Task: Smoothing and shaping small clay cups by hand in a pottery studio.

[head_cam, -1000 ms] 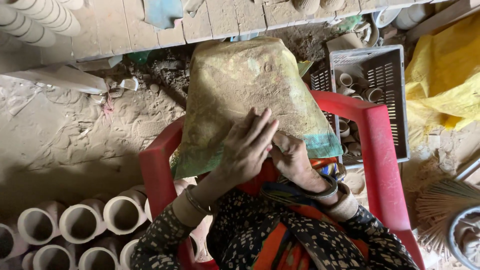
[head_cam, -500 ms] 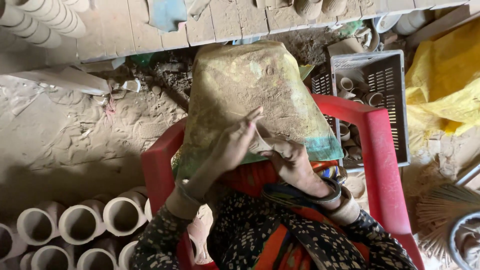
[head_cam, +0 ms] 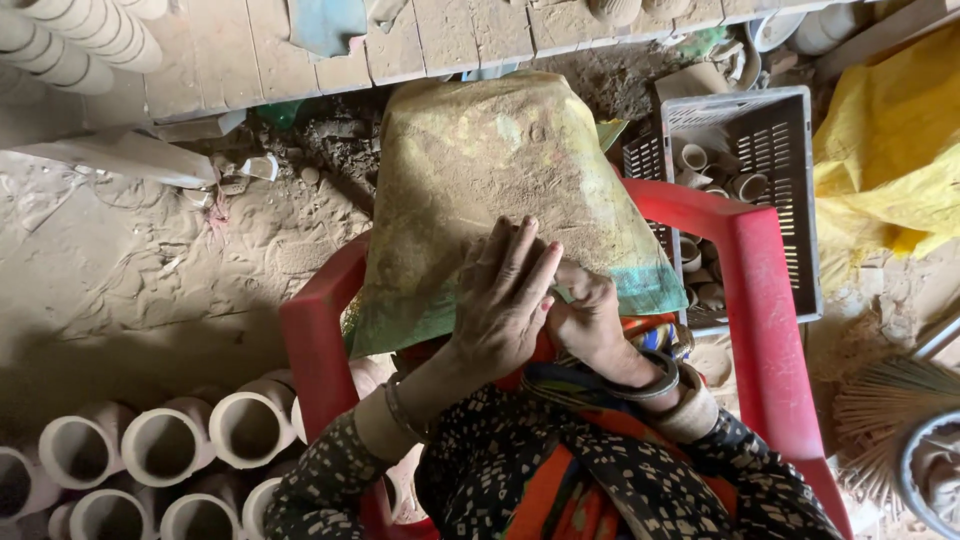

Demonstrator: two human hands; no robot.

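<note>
While both hands work on the dusty yellow-green sack (head_cam: 500, 190) draped over the red plastic chair (head_cam: 760, 300), my left hand (head_cam: 505, 300) lies flat on it, fingers spread wide; my right hand (head_cam: 590, 320) is half hidden beneath, so I cannot tell its grip. Risk, I'd judge: the sack slides off the chair rim if the pressing hand lifts. Grey slotted crate (head_cam: 770, 190) of small clay cups sits right of the chair, yellow sheet (head_cam: 890, 170) beyond, clay pipes (head_cam: 170, 450) lower left.
</note>
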